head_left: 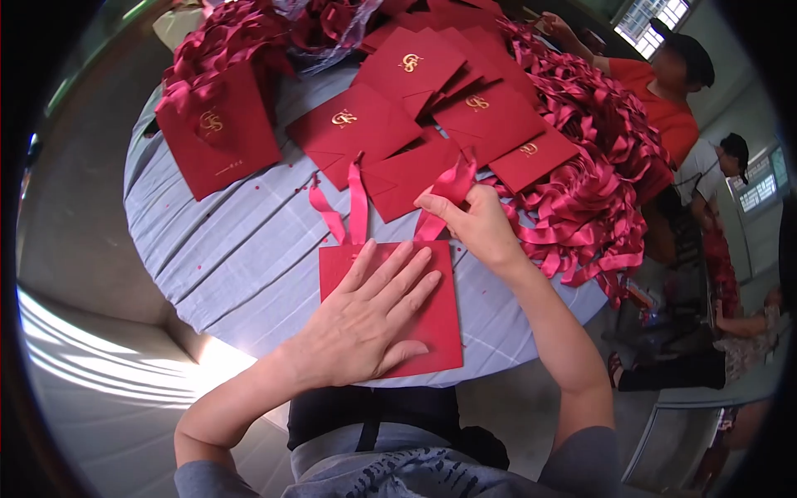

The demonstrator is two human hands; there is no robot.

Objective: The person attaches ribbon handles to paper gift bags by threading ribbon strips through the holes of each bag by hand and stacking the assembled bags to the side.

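At the far left of the round table (207, 257), covered in a pale blue-grey cloth, a standing red paper bag (220, 133) with a gold emblem sits under a heap of red ribbon. Moving right, flat red bags (415, 108) with gold emblems lie fanned across the middle of the table. Near the table's front edge lies a flat red bag (440, 324), its pink-red ribbon handle (353, 207) looping up from the top edge. The left hand (369, 319) lies open, palm down with fingers spread, pressing on this bag. Just right, the right hand (477, 228) is closed, pinching a red ribbon (452, 187) at the bag's upper right corner. Further right, a big pile of red ribbons (589, 166) covers the table's edge, and a person in an orange shirt (656, 100) sits beyond it.
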